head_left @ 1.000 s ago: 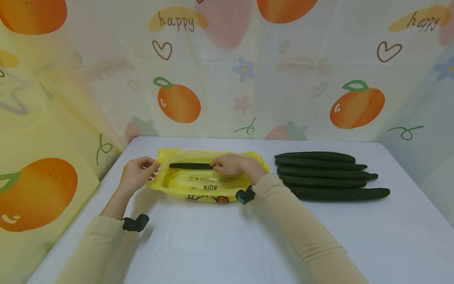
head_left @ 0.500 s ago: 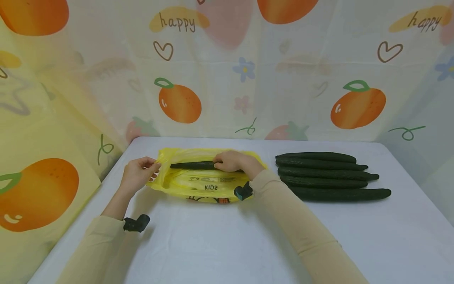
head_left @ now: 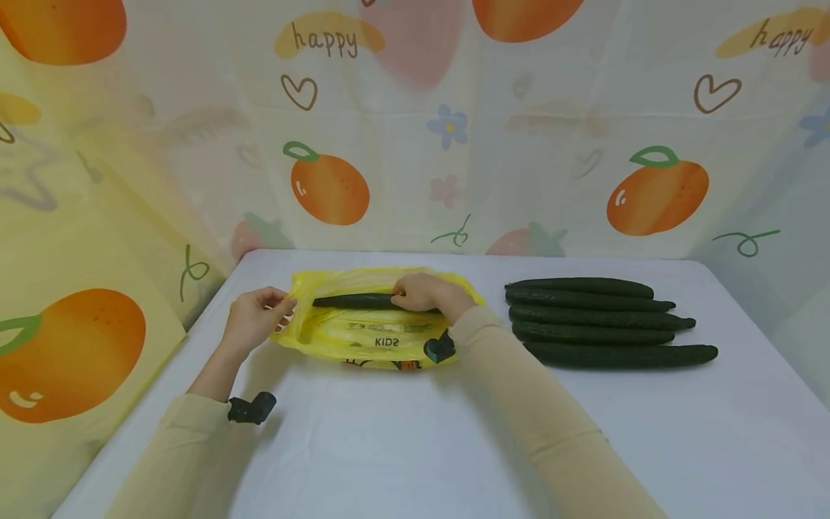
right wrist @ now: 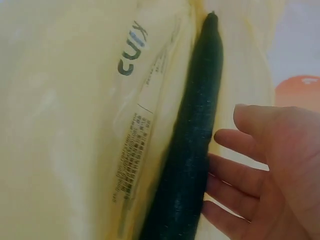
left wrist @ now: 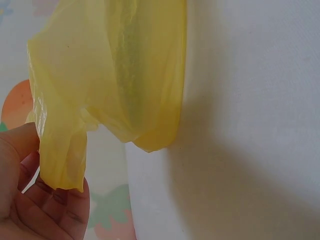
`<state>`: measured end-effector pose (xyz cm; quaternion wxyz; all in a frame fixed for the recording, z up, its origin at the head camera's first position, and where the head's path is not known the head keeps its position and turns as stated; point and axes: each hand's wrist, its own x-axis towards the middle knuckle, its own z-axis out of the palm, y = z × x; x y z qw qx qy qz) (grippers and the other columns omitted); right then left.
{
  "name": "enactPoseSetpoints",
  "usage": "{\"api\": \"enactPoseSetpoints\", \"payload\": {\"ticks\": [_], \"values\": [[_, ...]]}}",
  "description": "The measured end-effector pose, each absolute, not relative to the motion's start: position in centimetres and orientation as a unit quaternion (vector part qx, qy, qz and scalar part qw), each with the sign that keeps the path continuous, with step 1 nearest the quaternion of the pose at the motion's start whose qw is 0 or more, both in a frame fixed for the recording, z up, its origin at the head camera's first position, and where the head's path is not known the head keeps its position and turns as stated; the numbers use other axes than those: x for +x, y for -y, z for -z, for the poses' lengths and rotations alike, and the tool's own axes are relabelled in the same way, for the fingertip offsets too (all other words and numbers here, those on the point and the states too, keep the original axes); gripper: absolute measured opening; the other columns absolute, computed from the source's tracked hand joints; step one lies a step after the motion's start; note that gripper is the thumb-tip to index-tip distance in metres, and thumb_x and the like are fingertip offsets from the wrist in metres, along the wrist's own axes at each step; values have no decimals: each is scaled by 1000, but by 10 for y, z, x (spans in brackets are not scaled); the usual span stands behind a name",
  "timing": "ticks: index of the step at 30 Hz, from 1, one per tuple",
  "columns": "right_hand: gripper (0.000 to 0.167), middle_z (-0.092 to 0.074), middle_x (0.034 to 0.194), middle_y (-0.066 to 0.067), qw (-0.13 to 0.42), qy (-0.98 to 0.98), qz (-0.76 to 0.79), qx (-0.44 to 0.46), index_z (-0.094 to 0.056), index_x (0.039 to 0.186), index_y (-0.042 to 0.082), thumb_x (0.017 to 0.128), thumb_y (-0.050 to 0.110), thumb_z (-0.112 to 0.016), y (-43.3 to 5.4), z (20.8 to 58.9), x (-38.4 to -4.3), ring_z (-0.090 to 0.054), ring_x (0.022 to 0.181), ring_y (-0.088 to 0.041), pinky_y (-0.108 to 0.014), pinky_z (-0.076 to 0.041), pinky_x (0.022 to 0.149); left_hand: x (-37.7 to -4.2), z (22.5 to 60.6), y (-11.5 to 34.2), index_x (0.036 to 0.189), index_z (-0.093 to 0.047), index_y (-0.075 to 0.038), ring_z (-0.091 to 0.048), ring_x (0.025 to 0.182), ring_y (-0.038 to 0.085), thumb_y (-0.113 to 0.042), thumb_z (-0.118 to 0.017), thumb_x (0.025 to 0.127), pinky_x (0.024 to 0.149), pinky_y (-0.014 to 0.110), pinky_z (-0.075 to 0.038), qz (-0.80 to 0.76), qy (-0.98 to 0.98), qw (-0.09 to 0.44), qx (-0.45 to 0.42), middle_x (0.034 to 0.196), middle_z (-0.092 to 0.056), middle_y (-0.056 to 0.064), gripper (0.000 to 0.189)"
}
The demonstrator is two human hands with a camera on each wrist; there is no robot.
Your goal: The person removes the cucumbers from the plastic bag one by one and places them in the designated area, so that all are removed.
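A yellow plastic bag [head_left: 389,346] lies on its side with its mouth spread, dark print on its film. My left hand [head_left: 256,317] pinches a handle loop at the bag's left end; the left wrist view shows this loop [left wrist: 62,160] between thumb and fingers. Inside the bag lies a dark green cucumber [head_left: 353,301], its shape showing through the film in the left wrist view. My right hand [head_left: 428,293] is at the cucumber's right part. In the right wrist view its relaxed fingers [right wrist: 235,172] touch the side of the cucumber [right wrist: 192,130], the thumb standing apart from it.
Several more cucumbers [head_left: 593,319] lie side by side on the white-covered table [head_left: 363,447], right of the bag. Behind the table hangs a cloth backdrop [head_left: 402,180] printed with oranges, with a yellowish side panel [head_left: 78,274] at the left.
My right hand has shifted slightly right and its fingers have loosened on the cucumber, more of which now shows in the bag. The left hand keeps its place at the handle.
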<state>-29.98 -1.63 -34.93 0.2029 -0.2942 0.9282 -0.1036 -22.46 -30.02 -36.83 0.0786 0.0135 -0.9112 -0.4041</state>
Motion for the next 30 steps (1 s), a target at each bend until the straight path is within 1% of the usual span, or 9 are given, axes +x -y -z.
{"api": "enactPoseSetpoints", "payload": {"ticks": [5,12,16,19,23,30], "values": [[44,-45,139,-7,198,-931,92,-291,-41,138,10,99,30,-39,16,356,-300,-41,128,-24,-36,-34,105,-225,369,299,97,-62,1,-63,61,13,-25,-61,89,54,23,-53,408,910,77,12,84,-67,18,27],[43,-47,136,-8,170,-937,92,-292,-45,135,10,97,30,-45,17,366,-301,-42,127,-23,-34,-35,105,-226,370,299,96,-62,1,-62,60,11,-24,-61,89,54,23,-53,406,911,77,8,87,-67,21,26],[43,-46,134,-10,163,-940,98,-285,-46,135,10,96,30,-47,18,372,-299,-44,123,-23,-34,-37,103,-226,370,298,96,-63,0,-62,61,13,-24,-60,90,55,24,-54,406,911,74,10,86,-67,20,25],[45,-44,133,-11,162,-941,96,-281,-45,135,11,95,30,-49,18,376,-298,-44,121,-23,-34,-38,102,-226,370,297,96,-63,0,-62,61,13,-24,-60,90,55,24,-54,406,911,73,14,85,-67,18,25],[46,-43,135,-9,161,-943,95,-275,-43,136,14,94,31,-51,17,379,-298,-44,123,-23,-35,-37,103,-226,370,297,96,-62,0,-62,60,12,-25,-60,90,55,24,-54,407,910,72,17,84,-66,17,26],[48,-44,133,-9,134,-948,76,-279,-42,137,16,93,32,-53,19,387,-297,-45,119,-25,-38,-39,100,-226,370,297,97,-62,0,-62,62,14,-25,-60,90,55,23,-54,402,913,70,16,86,-66,19,26]]}}
